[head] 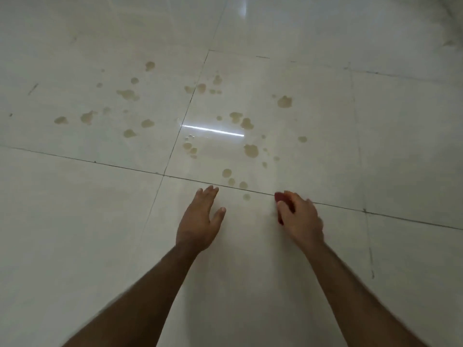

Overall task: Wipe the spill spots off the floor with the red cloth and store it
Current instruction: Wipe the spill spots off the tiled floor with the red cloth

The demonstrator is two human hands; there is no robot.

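Several pale brown spill spots (251,150) dot the white tiled floor (100,221), spread from left (87,117) to right (284,101) ahead of me. My right hand (302,217) grips the red cloth (280,198), bunched small, with only a bit of red showing past the fingers. It sits just right of the nearest spots (246,196), by a grout line. My left hand (201,221) is stretched forward with straight fingers and holds nothing, just left of those same spots.
Dark grout lines cross the glossy tiles. A bright strip of reflected light (213,130) lies among the spots. A blurred pale shape (451,26) shows at the top right corner.
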